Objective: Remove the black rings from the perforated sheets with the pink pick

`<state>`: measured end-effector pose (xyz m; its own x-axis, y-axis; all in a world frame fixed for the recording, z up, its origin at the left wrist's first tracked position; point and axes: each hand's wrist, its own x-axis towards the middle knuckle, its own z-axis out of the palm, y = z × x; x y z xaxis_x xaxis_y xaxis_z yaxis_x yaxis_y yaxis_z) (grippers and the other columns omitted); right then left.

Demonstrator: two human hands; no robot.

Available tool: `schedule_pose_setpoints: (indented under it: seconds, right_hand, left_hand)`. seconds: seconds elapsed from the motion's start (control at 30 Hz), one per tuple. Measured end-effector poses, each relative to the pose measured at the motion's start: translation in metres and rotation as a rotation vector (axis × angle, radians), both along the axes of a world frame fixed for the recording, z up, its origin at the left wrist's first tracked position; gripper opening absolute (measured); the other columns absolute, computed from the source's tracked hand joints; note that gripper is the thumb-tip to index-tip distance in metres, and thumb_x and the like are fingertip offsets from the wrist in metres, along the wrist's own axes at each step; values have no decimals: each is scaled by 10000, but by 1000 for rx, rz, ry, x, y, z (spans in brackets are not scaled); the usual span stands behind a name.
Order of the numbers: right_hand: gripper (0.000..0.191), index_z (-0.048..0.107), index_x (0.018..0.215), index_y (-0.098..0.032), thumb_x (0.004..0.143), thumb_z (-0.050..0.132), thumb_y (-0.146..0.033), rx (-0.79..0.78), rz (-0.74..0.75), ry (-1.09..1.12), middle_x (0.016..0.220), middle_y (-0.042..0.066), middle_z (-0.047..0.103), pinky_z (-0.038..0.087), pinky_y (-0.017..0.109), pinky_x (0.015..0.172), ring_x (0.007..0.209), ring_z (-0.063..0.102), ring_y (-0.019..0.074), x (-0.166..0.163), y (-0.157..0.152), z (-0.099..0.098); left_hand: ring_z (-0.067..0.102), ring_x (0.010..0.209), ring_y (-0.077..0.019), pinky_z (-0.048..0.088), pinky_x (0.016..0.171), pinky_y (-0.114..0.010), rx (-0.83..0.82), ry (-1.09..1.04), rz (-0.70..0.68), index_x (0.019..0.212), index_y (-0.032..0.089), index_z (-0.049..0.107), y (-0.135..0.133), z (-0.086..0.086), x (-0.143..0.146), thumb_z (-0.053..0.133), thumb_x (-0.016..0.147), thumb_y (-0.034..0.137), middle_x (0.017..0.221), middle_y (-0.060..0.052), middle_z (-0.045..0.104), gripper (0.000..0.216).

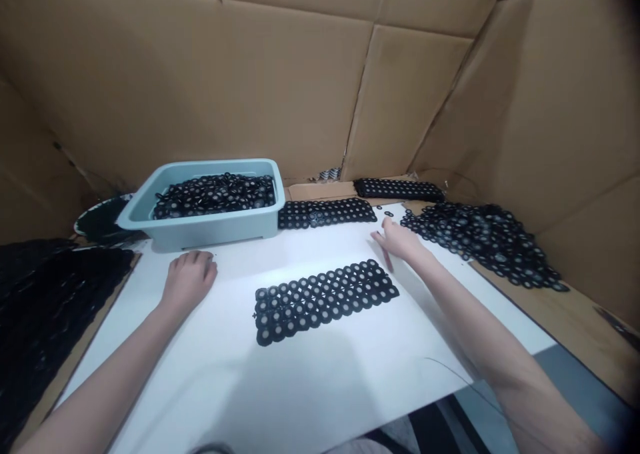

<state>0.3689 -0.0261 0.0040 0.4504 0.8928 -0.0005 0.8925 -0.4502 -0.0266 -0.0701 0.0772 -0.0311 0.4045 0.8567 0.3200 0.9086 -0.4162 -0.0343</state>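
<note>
My left hand (190, 277) rests on the white tabletop (225, 367) in front of the blue tub, fingers loosely bent, thumb apart, nothing visible in it. Over at the right, my right hand (400, 239) is pinched around a slim reddish-brown stick (388, 259), whose exact kind I cannot make out. Its fingertips are close to a few loose black rings (389, 213). Between my hands lies a rectangular mat of black discs with grey centres (325, 302), set in rows. The stick's lower end is near the mat's right end.
A light-blue tub (225, 231) holds many black ring-like pieces. Behind stand a second disc mat (327, 213) and a stacked block of them (399, 189). Loose discs are heaped (493, 241) at right. Black plastic (50, 314) lies at left; cardboard walls (280, 81) surround the table.
</note>
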Motion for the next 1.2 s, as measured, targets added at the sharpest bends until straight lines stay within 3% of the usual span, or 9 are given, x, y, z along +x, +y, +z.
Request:
schedule_pose_setpoints:
  seconds: [0.1,0.23,0.37,0.5,0.73,0.87,1.0,1.2]
  right_hand:
    - [429,379,1034,-127,814,351,-494,-34,43,174,738,99,612,355,272,580,669,568,210,2,-24,-14]
    - [326,382,1065,-145,824,370,-365,28,110,197,621,54,605,335,261,550,585,554,195,-2,-32,-24]
    - [303,430,1078,-132,801,327,-200,-41,151,237,445,13,543,328,268,526,510,529,206,2,-32,-23]
    - [364,484,1060,-135,725,345,-108,-10,107,246,498,33,572,347,266,525,494,544,192,10,-35,-23]
    - [208,562,841,-178,714,398,-181,210,180,389,494,-2,590,423,264,597,535,589,169,23,-34,-27]
    - [194,596,801,-177,717,433,-239,392,189,435,694,45,662,452,297,682,683,626,192,19,-32,-26]
    - [223,602,845,-166,737,439,-274,428,162,555,775,63,670,472,305,723,746,635,190,13,-31,-26]
    - [212,580,865,-168,674,525,-242,390,191,606,810,65,663,474,328,770,789,630,192,18,-29,-35]
  left_hand:
    - [510,926,-263,337,845,-394,2,-63,-129,921,162,585,-16,6,11,342,801,290,934,-109,597,300]
    - [510,913,-231,379,816,-361,-201,-160,-225,966,168,569,-52,13,31,332,823,337,977,-96,578,324]
    - [405,1091,-262,351,890,-409,-356,-187,-233,1154,181,467,-91,12,44,378,808,413,1165,-110,479,426]
    - [313,1177,-263,284,956,-442,-433,-281,-181,1176,200,427,-114,10,49,387,810,357,1251,-109,394,400]
    - [453,1021,-208,330,913,-399,-644,-704,-210,981,205,468,-112,17,54,445,748,182,1025,-58,522,235]
    - [510,932,-174,399,830,-329,-831,-974,-271,994,186,444,-105,13,51,428,747,141,913,-48,539,251]
    - [507,954,-178,383,861,-342,-916,-968,-268,1095,198,451,-101,10,45,431,765,173,930,-52,541,331]
    - [479,1022,-200,348,913,-380,-911,-877,-270,1137,227,491,-100,13,41,425,783,216,1050,-69,529,361]
